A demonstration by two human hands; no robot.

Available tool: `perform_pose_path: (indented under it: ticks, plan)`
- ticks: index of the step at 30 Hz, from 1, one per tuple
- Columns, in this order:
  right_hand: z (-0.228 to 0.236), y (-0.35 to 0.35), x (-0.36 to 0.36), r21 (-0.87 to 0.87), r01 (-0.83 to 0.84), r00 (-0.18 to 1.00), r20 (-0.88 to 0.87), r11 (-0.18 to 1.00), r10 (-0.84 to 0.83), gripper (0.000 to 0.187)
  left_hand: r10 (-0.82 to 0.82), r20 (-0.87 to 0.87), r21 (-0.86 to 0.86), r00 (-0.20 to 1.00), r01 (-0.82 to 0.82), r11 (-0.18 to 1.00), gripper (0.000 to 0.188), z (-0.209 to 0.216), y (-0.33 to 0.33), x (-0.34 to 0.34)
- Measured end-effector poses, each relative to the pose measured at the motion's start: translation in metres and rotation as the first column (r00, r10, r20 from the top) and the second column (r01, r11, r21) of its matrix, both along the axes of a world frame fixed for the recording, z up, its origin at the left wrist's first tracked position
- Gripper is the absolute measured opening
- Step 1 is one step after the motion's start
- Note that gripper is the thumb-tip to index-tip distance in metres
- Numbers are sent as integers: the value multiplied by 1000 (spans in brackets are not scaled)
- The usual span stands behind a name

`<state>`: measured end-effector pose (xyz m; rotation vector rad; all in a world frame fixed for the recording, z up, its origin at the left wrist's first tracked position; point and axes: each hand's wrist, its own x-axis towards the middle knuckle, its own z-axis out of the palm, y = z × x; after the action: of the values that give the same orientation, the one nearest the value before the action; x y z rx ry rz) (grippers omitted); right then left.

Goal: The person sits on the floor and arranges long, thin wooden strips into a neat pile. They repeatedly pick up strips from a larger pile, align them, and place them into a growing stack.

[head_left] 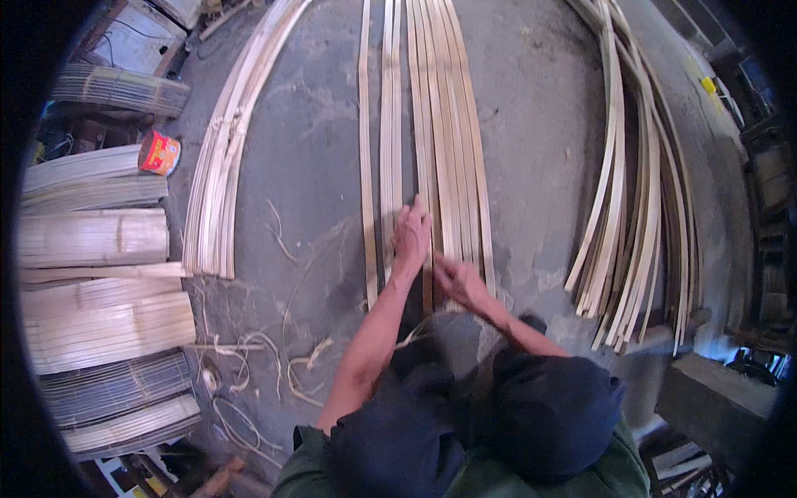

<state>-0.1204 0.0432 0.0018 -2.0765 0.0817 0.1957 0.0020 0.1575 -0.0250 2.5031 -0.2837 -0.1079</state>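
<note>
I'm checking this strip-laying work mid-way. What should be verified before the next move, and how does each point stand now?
1. Left hand flat on the laid bamboo strips: ok.
2. Right hand at the strips' near ends: ok; its grip cannot tell.
3. Laid strips parallel, side by side: ok.
4. Left strip bundle apart from the laid row: ok.
5. Floor clear of shavings: not ok.

A bamboo craft workshop is shown. Long split strips (423,124) are laid on a concrete floor (531,124). Left of the strips, woven mats (100,241) are stacked; right, more slats (631,207) are piled.
</note>
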Motion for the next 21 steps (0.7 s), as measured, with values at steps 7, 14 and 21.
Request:
perform_pose_path:
  ticks: [7,14,21]
  plan:
    - [25,-43,9,0,327,944,-31,945,-327,31,-23,-68,-67,997,18,998,40,32,5,9]
    - [4,-31,-15,-300,152,924,382,942,-28,37,64,-61,-64,996,-68,996,53,19,1,5]
    - [11,-2,-16,-470,-59,954,234,881,189,41,51,114,21,992,-54,998,59,2,8,-6]
